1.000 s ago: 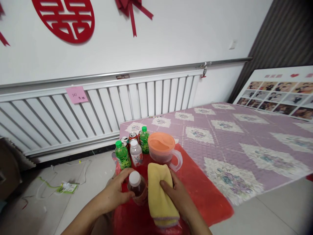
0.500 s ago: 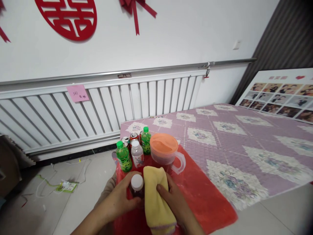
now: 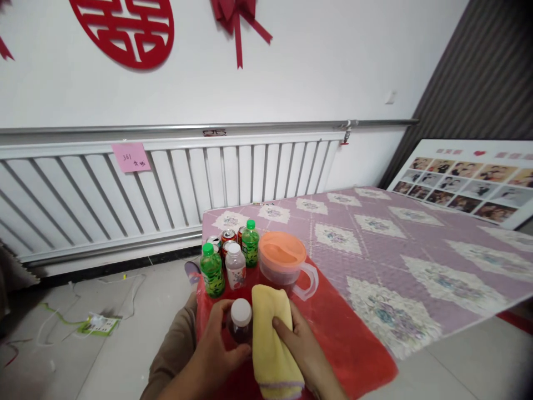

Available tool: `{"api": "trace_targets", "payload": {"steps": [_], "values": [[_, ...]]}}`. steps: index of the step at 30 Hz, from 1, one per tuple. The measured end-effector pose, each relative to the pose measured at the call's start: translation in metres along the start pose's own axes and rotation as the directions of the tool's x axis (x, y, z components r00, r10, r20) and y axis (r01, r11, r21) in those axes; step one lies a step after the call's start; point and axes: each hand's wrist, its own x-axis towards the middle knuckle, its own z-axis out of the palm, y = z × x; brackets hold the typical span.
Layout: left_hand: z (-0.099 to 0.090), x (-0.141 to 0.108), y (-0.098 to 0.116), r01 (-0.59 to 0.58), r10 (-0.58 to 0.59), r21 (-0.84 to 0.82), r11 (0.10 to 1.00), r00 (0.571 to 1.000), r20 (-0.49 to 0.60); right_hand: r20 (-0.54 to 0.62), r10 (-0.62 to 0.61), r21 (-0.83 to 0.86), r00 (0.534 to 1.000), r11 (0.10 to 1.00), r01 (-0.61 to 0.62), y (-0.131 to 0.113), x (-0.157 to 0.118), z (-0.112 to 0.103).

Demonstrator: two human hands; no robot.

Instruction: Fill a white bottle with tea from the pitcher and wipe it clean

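My left hand (image 3: pixel 219 344) is wrapped round a bottle (image 3: pixel 240 322) with a white cap and dark contents, held upright over the red cover. In my right hand (image 3: pixel 295 336) is a folded yellow cloth (image 3: pixel 272 339), its thumb pressed on the front; the cloth is right beside the bottle, and I cannot tell whether they touch. Just beyond the hands stand a clear white-capped bottle (image 3: pixel 236 266), two green-capped drink bottles, one at the left (image 3: pixel 212 270) and one behind (image 3: pixel 250 243), and a clear pitcher (image 3: pixel 278 275) with an orange lid.
Several drink cans (image 3: pixel 229 237) stand among the bottles. A red plastic cover (image 3: pixel 345 339) lies under everything. The bed (image 3: pixel 337 239) with a purple quilt borders it on the right. A white radiator (image 3: pixel 179 189) runs along the wall. A power strip (image 3: pixel 99 325) with cables lies on the floor.
The camera view has shifted slightly, so the scene sits differently in the picture. My left hand still grips the bottle and my right hand the cloth, close together as before.
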Motion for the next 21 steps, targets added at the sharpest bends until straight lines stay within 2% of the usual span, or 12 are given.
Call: {"api": "trace_targets", "payload": {"steps": [4,8,12,15,18,21], "values": [[-0.003,0.000,0.002,-0.004,0.004,0.001,1.000,1.000,0.024,-0.075,0.003,-0.070,0.997,0.997,-0.009,-0.003,-0.011,0.005],[-0.020,0.010,0.008,-0.098,0.101,-0.026,0.995,0.983,0.156,-0.076,-0.036,-0.176,0.996,0.984,0.023,-0.017,-0.013,0.011],[-0.043,0.022,0.007,-0.154,0.142,0.015,0.988,0.940,0.310,-0.045,-0.123,-0.315,0.991,0.944,0.103,-0.040,0.003,0.019],[-0.054,0.028,0.007,-0.176,0.142,0.058,0.983,0.916,0.374,-0.078,-0.152,-0.361,0.985,0.925,0.114,-0.050,0.017,0.023],[-0.056,0.029,0.009,-0.179,0.144,0.053,0.982,0.908,0.394,-0.124,-0.128,-0.340,0.984,0.937,0.079,-0.046,0.021,0.025],[-0.054,0.028,0.009,-0.165,0.136,0.044,0.985,0.913,0.385,-0.159,-0.095,-0.302,0.983,0.952,0.043,-0.031,0.010,0.028]]}}
